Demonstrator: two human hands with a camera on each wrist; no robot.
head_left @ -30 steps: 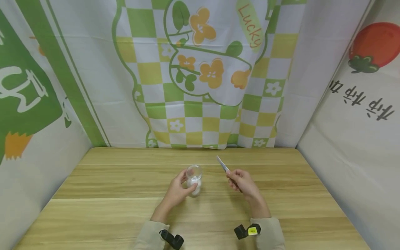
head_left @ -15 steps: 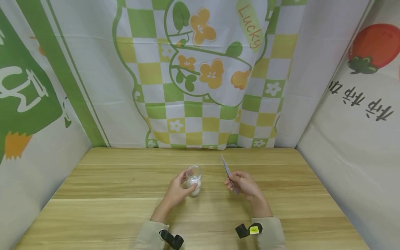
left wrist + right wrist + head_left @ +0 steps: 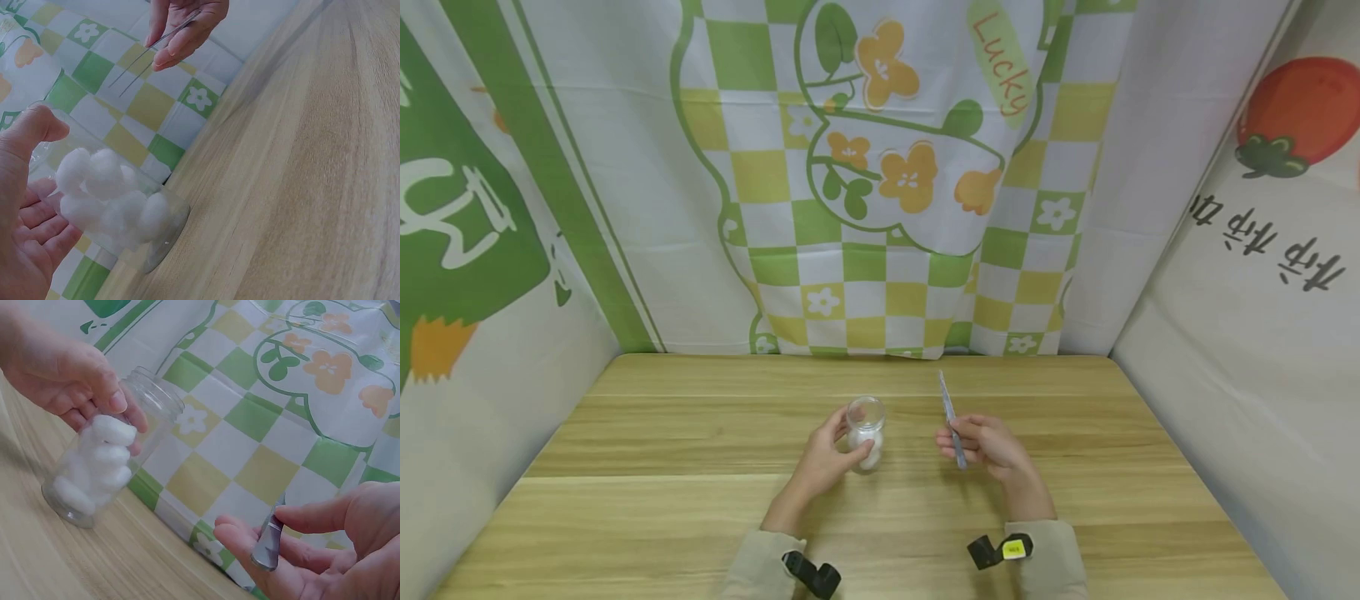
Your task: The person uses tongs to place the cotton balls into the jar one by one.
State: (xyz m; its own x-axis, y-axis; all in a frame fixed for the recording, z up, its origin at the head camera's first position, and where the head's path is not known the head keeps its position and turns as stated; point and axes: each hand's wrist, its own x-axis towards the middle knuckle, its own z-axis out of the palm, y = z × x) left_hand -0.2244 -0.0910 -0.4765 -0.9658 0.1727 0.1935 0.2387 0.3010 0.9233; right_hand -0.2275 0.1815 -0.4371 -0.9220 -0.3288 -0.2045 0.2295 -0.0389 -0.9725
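A clear glass jar (image 3: 867,414) stands upright on the wooden table, its mouth uncovered. Several white cotton balls (image 3: 109,194) fill its lower part. My left hand (image 3: 826,457) grips the jar from the left, thumb on the near side and fingers behind it. To the right of the jar, my right hand (image 3: 988,446) pinches metal tweezers (image 3: 953,429) between thumb and fingers, above the table. The tweezers' tips point away toward the curtain. In the left wrist view the two tips stand slightly apart with nothing between them. The right wrist view shows the tweezers' rounded end (image 3: 267,547) nearest.
The wooden table (image 3: 662,433) reaches back to a green and yellow checked curtain (image 3: 865,275). Printed cloth walls stand at the left (image 3: 497,333) and right (image 3: 1247,350). Black wrist cameras are strapped on both sleeves (image 3: 1048,558).
The tweezers have turned in my right hand: their tips have swung to the right and the rear end now shows below the fingers. The left hand and jar have not moved.
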